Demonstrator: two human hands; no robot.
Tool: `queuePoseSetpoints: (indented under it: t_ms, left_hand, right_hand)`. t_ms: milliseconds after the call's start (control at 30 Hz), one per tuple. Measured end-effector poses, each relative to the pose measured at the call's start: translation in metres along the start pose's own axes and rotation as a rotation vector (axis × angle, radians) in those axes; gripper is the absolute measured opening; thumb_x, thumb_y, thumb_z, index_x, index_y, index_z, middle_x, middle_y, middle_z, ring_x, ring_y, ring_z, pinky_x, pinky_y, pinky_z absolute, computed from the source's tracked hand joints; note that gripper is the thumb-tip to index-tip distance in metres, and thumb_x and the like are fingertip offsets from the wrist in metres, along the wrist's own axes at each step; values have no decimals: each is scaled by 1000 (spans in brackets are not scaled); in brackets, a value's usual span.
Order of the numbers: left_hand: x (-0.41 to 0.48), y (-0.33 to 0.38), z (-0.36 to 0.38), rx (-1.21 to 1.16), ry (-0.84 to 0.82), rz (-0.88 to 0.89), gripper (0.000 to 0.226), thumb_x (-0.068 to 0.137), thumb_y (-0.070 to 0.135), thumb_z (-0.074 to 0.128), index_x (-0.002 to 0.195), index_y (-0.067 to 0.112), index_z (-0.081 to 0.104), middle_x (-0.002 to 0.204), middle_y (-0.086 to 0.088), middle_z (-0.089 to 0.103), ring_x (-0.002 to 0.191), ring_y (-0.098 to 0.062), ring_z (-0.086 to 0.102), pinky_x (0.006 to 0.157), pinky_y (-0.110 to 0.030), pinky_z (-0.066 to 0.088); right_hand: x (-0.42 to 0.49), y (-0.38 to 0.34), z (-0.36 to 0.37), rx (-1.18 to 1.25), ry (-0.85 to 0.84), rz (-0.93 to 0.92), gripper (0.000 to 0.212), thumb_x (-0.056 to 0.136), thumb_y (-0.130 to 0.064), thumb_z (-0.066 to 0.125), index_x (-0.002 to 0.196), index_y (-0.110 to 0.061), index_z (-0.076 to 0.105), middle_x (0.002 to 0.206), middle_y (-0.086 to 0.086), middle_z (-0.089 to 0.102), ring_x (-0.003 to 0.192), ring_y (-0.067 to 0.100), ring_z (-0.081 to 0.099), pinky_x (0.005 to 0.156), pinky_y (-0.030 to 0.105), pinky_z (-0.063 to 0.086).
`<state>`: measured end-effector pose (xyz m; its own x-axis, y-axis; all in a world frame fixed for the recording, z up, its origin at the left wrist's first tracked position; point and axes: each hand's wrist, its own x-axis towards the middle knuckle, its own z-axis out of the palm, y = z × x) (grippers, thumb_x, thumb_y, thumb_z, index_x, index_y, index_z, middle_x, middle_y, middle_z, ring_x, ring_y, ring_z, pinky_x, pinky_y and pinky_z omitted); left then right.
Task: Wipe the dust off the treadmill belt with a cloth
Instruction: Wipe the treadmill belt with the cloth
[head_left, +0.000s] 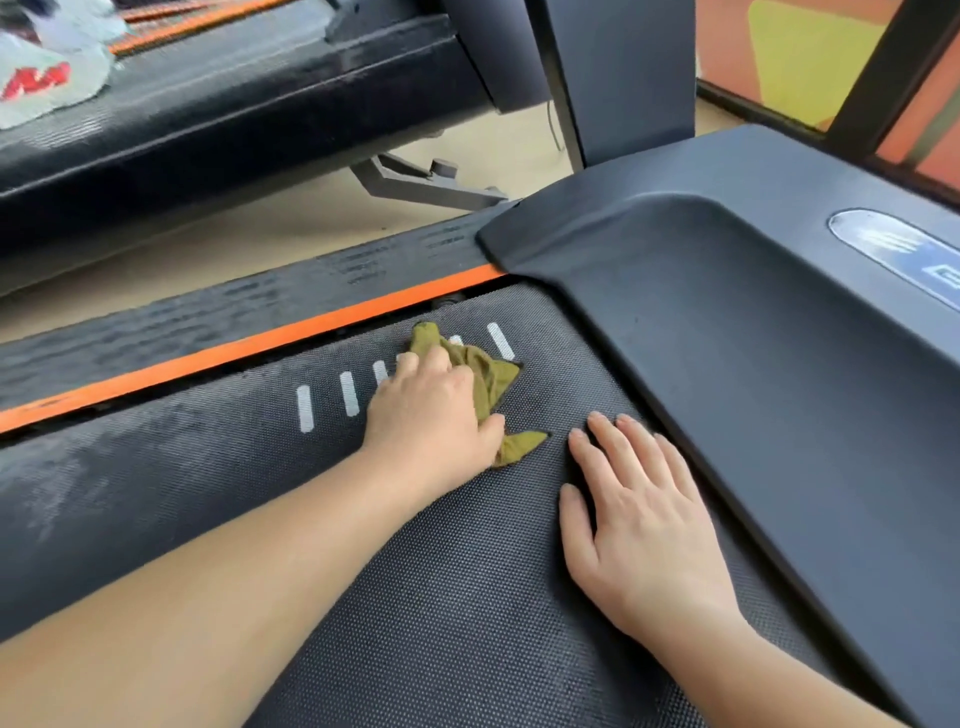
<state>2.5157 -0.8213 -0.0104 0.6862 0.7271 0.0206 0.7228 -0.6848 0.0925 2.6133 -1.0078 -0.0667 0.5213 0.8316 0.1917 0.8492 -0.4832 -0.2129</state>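
Nearest the camera, at about 5 o'clock in the view, the right hand (639, 525) lies flat, palm down, on the treadmill belt (467, 597). Its fingers are straight, slightly spread and hold nothing, and their tips come close to the edge of the motor cover (753, 338).

Just beside it, toward 10 o'clock, the left hand (431, 415) presses the cloth (488, 379) onto the belt, fingers curled over it and the thumb tucked against its side. The cloth is olive-green, thin and crumpled, with pointed corners sticking out past the hand at 12, 2 and 5 o'clock. It lies at the belt's far end, across a row of short white stripes (349, 393), covering some of them.

The belt is black with a fine dotted weave. A pale dusty smear (52, 483) shows on it at 9 o'clock, well apart from the cloth. Bare belt runs from the hands toward 6 and 8 o'clock.

An orange strip (249, 348) borders the belt on the 11 o'clock side, with a dusty black side rail (208, 312) beyond it. The smooth dark motor cover bounds the belt at 2 o'clock and carries an oval badge (893, 249).

Farther off, tan floor (260, 234) separates this machine from a second treadmill (234, 119) at 11 o'clock.
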Motion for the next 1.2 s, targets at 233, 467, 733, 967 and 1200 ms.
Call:
queuePoseSetpoints:
  t_ms: [233, 467, 733, 967, 1200]
  left_hand:
    - [15, 0, -13, -582, 219, -145, 19, 89, 27, 53, 91, 30, 72, 99, 14, 67, 103, -15, 59, 93, -33, 46]
    - [-3, 13, 2, -532, 20, 311, 31, 99, 24, 54, 127, 23, 67, 131, 6, 66, 123, -4, 56, 110, -22, 38]
    - [3, 4, 28, 47, -206, 478, 74, 99, 64, 10, 160, 23, 1, 166, 1, -13, 153, -11, -14, 125, -39, -2]
    - [15, 6, 17, -443, 37, 234, 37, 100, 51, 42, 104, 29, 72, 107, 6, 52, 101, -17, 55, 91, -35, 46]
    - [18, 17, 2, -542, -218, -320, 62, 74, 52, 78, 121, 21, 54, 112, 4, 60, 105, -20, 60, 92, -33, 50]
  right_hand:
    - [0, -2, -2, 5, -27, 10, 57, 98, -46, 40, 145, -19, 57, 155, 2, 50, 149, 27, 38, 124, 51, 27]
    - [3, -1, -9, 4, -60, -9, 36, 98, -42, 44, 124, -23, 61, 138, -4, 56, 144, 26, 40, 123, 48, 26]
    - [2, -1, -6, 15, -49, 4, 46, 98, -49, 42, 127, -20, 63, 140, -1, 57, 146, 27, 41, 122, 50, 29]
    - [2, -1, -4, 12, -28, 9, 54, 98, -50, 42, 135, -17, 63, 147, 4, 57, 147, 28, 41, 122, 52, 31]
    - [2, -1, -4, 4, -46, 3, 53, 99, -51, 39, 136, -20, 61, 149, 1, 54, 148, 27, 38, 122, 52, 30]
